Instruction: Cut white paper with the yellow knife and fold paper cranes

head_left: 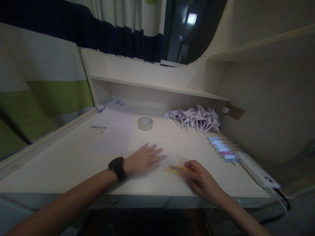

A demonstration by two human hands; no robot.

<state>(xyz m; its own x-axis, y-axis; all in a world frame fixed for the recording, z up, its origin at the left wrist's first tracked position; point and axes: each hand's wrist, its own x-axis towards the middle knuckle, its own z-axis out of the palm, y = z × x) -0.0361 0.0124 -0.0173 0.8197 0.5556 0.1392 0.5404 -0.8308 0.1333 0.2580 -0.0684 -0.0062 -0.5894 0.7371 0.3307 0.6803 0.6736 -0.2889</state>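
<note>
My left hand (145, 159) lies flat on the white desk with its fingers stretched out, pressing on a small piece of white paper (171, 159) that barely stands out from the desktop. A dark watch (118, 167) is on that wrist. To the right, my right hand (200, 180) is closed around a slim yellow tool that looks like a utility knife (173, 169). Its thin tip points left, close to the fingers of my left hand. Beyond my hands stands a roll of clear tape (145, 124).
Several folded paper pinwheels (194, 118) are heaped at the back right. White paper sheets (114, 131) lie at the back left, with a small pile of pale bits (97, 130) beside them. A blurred-out device (224, 150) and a white power strip (258, 170) line the right edge.
</note>
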